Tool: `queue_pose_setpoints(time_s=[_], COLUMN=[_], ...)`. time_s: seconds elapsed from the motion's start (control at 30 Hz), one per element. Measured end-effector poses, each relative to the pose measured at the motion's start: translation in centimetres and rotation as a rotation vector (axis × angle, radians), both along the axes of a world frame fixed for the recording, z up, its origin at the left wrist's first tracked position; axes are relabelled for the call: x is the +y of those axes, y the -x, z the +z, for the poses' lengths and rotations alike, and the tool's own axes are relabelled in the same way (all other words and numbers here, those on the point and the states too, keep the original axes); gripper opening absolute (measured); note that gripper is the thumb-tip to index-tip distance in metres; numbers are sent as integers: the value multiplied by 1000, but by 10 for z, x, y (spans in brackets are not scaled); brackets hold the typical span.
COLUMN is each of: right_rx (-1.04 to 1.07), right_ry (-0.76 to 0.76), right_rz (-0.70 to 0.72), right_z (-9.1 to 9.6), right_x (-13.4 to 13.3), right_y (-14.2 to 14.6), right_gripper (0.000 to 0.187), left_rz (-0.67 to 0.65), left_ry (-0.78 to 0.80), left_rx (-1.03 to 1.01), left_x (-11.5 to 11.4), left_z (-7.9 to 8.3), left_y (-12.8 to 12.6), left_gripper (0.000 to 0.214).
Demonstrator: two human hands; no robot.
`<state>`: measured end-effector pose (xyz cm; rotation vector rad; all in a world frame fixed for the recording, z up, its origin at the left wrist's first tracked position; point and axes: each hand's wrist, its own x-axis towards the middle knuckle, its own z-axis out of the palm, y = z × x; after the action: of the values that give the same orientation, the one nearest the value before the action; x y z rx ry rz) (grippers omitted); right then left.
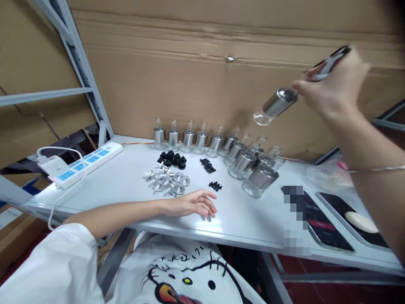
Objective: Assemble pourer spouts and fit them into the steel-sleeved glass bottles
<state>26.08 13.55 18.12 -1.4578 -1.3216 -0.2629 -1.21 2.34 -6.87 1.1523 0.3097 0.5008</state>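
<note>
My right hand (335, 86) is raised high at the right, closed around a glass-and-metal bottle part (276, 106) and a dark, blurred object (329, 63) that I cannot name. My left hand (193, 204) lies flat on the white table (126, 185) with fingers spread, holding nothing. Just beyond it sit a heap of silver metal fittings (166, 180), a cluster of black rubber rings (172, 159) and small black pieces (215, 185). A row of glass bottles with metal collars (202, 141) lines the back of the table.
A blue and white power strip (85, 162) with a cable lies at the left. Two phones (322, 223) and a pale oval object (360, 221) lie at the right front. A cardboard wall stands behind, and a metal shelf frame (79, 63) rises at the left.
</note>
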Motion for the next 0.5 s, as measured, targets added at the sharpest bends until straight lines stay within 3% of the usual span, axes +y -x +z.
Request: queue_pose_setpoints(time_s=[0.13, 0.37, 0.5], right_rx=[21, -76, -69], right_ry=[76, 330, 369], right_rz=[-29, 299, 472], right_z=[-26, -66, -84], right_x=[43, 75, 89], right_y=[-22, -38, -36], right_gripper=[33, 21, 26], left_rz=[0, -18, -28], left_ry=[23, 41, 43], left_rx=[-22, -20, -26], left_x=[1, 2, 3], left_z=[-4, -3, -4], left_y=[-1, -1, -1], left_gripper=[53, 52, 52])
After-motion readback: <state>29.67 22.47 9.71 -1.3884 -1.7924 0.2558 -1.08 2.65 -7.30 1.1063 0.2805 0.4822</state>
